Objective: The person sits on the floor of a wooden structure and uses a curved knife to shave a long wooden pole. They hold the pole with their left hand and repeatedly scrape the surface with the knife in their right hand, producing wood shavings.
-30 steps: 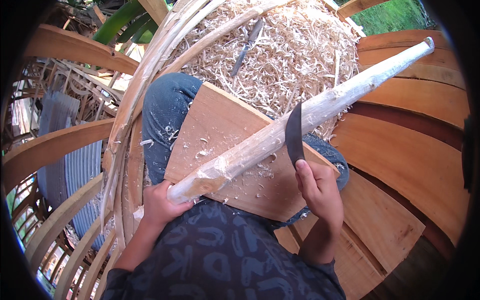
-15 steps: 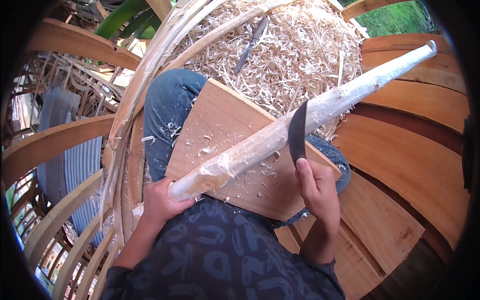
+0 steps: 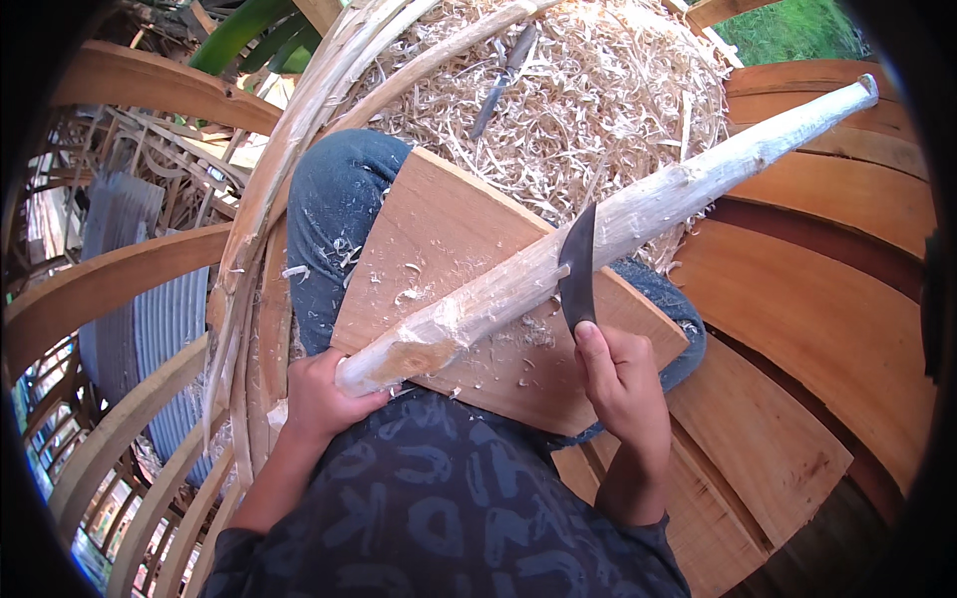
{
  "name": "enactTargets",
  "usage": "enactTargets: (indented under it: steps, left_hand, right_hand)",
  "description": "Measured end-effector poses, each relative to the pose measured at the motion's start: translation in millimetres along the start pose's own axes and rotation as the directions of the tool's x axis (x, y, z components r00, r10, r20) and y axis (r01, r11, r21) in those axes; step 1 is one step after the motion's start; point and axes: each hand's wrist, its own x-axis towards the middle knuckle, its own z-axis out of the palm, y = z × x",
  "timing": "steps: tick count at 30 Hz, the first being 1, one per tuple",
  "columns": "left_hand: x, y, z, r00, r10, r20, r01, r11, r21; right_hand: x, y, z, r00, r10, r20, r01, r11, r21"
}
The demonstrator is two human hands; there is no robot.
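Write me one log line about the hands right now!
left hand: holds pole, near end; right hand: holds curved blade across pole; board: under pole, on legs

An outdoor woodworking spot: curly wood shavings [image 3: 618,110] lie heaped beyond a peeled pole [image 3: 658,209] and a curved knife [image 3: 577,274], gapped wooden beams [image 3: 120,266] stand left, broad planks [image 3: 817,289] right, with scrap timber [image 3: 174,149], corrugated sheets [image 3: 171,319] and green grass [image 3: 797,35] in daylight outside
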Motion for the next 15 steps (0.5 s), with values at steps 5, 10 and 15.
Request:
enactTargets:
  steps: [5,10,15]
  left_hand:
    - [-0.8,-3.4,0.7,1.0,-0.003,0.007,0.003,1.0,0.016]
    - [-0.9,-1.3,-1.8,0.999,-0.031,0.027,0.032,0.999,-0.004]
    - [1.0,1.5,-3.7,0.999,-0.024,0.024,0.024,1.0,0.0]
  right_hand:
    - [3.8,-2.3,-0.3,0.999,-0.028,0.022,0.028,0.999,0.018]
    - [3.9,-0.3,-2.5,1.0,-0.012,0.029,0.011,0.999,0.05]
    - [1.9,-1.6,5.3,0.998,-0.05,0.044,0.049,0.998,0.027]
